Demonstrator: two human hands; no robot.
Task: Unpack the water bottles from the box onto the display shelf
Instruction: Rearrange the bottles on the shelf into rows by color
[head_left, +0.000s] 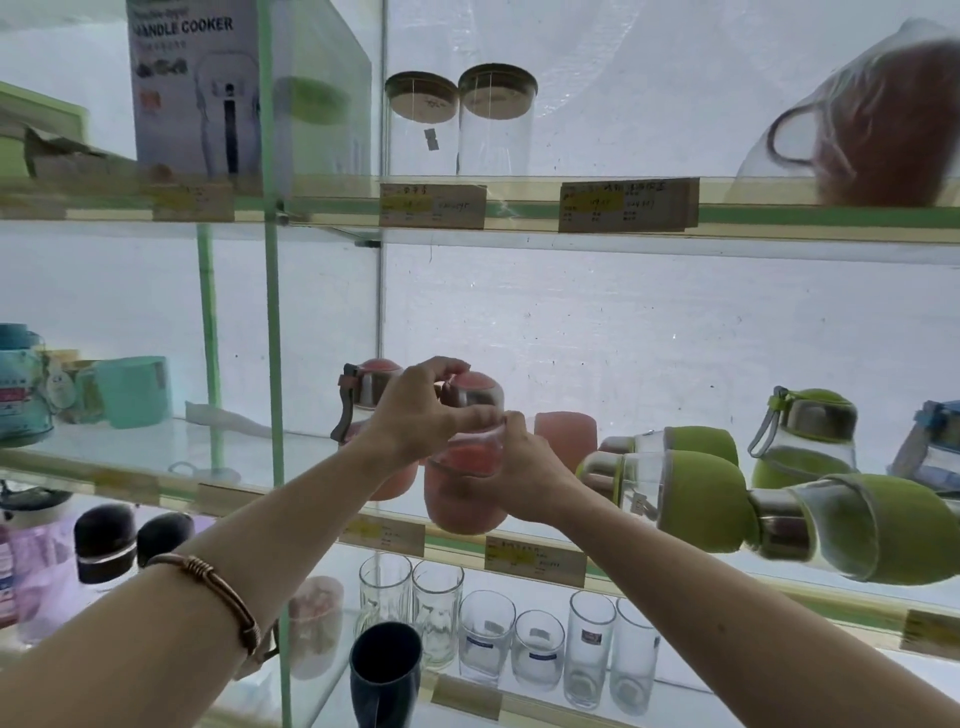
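Three glass tiers make up the display shelf, and its middle tier already carries pink bottles standing at the left and green-sleeved bottles lying on their sides at the right, probably grouped by colour. Both hands hold one pink water bottle upright over the front edge of that tier, beside its pink neighbour. The left hand curls round the cap while the right hand wraps the body, seemingly to steady it.
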